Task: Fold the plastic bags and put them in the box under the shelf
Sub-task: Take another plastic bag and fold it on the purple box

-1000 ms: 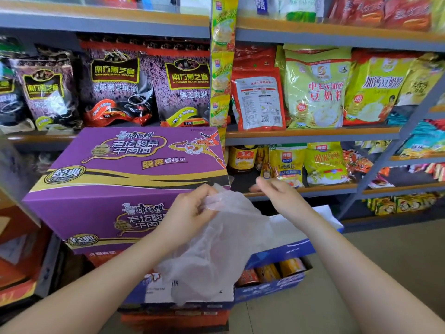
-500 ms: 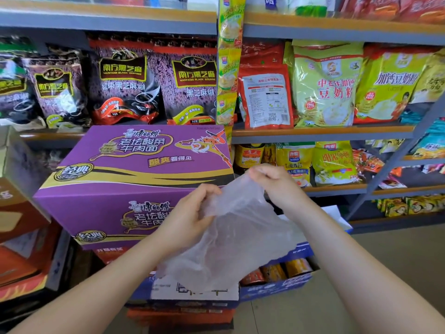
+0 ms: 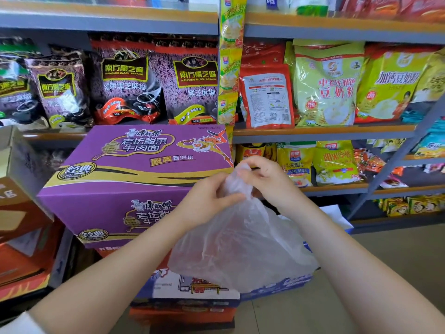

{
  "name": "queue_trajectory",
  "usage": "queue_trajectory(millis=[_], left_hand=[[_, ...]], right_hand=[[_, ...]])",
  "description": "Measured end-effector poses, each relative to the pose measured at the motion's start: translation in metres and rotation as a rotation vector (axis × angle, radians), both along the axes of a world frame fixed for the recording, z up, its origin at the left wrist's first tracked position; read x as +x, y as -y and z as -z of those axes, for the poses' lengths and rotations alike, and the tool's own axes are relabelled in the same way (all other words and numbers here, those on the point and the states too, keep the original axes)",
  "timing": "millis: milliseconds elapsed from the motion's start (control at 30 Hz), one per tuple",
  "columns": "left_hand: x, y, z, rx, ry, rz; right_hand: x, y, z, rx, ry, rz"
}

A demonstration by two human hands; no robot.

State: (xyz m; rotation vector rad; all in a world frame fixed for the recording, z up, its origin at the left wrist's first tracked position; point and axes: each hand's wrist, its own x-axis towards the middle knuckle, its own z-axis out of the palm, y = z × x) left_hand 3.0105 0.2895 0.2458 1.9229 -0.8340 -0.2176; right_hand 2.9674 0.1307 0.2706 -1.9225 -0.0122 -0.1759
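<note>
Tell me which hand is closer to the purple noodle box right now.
Left. The left hand overlaps the purple box's near right corner; the right hand sits further right, past its edge.

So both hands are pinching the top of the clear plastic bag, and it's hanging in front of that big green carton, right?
Not quite: the carton is purple, not green, as the head view shows. Both the left hand and right hand do pinch the top of the clear plastic bag, which hangs in front of it.

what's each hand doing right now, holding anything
Left hand: closed, pinching the top of the plastic bag.
Right hand: closed, gripping the same bag's top edge.
</note>
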Motion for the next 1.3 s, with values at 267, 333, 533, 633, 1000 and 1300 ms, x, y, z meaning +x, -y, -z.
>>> queue_trajectory(millis=[267,333,533,633,1000,1300], left_hand=[[0.006,-0.008,-0.009,-0.249,-0.006,-0.397],[0.008,-0.014,-0.009,-0.242,0.015,-0.479],[0.003,-0.028,0.008,-0.081,0.054,-0.609],[0.006,-0.039,0.015,0.134,0.119,-0.722],[-0.013,-0.006,0.006,0.031,0.477,-0.235],[-0.003,-0.032,0.014,-0.061,0.331,-0.364]], right_hand=[[-0.028,0.03,-0.001,-0.623,-0.127,-0.246],[-0.024,0.039,0.007,-0.653,-0.057,-0.089],[-0.021,0.066,0.018,-0.183,0.078,0.351],[-0.018,0.051,0.019,-0.095,0.088,0.338],[-0.012,-0.008,0.001,-0.107,0.056,-0.035],[-0.023,0.006,0.034,-0.052,-0.168,-0.269]])
